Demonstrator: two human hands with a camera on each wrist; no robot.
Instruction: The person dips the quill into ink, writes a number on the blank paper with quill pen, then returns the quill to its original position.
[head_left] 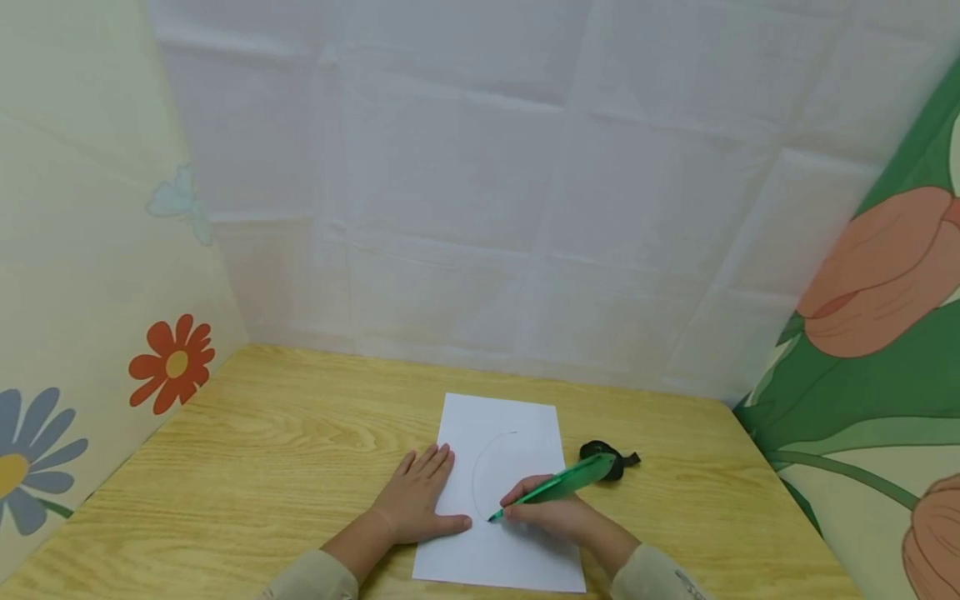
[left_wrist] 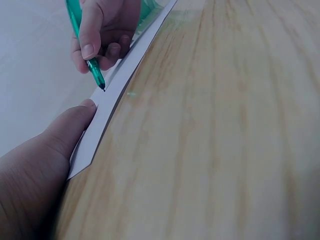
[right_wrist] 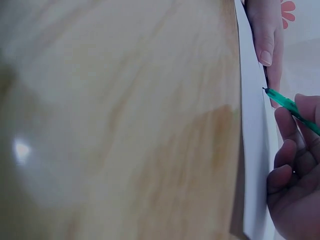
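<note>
A white sheet of paper [head_left: 498,554] lies on the wooden table, with a thin curved line running down its middle. My right hand [head_left: 551,510] pinches a green pen [head_left: 536,493] whose top widens into a green, leaf-like or feather-like part. The pen's dark tip meets the paper at the lower end of the curve. Flat on the paper's left edge rests my left hand [head_left: 416,500], fingers straight and thumb reaching onto the sheet. In the left wrist view the pen [left_wrist: 95,72] points down close to the left thumb [left_wrist: 72,125].
Just right of the paper, behind the pen's top, sits a small black object [head_left: 613,471] of unclear kind. A white cloth backdrop [head_left: 480,208] hangs behind the wooden table [head_left: 315,425]. Flower-printed panels [head_left: 82,250] stand on the left and right.
</note>
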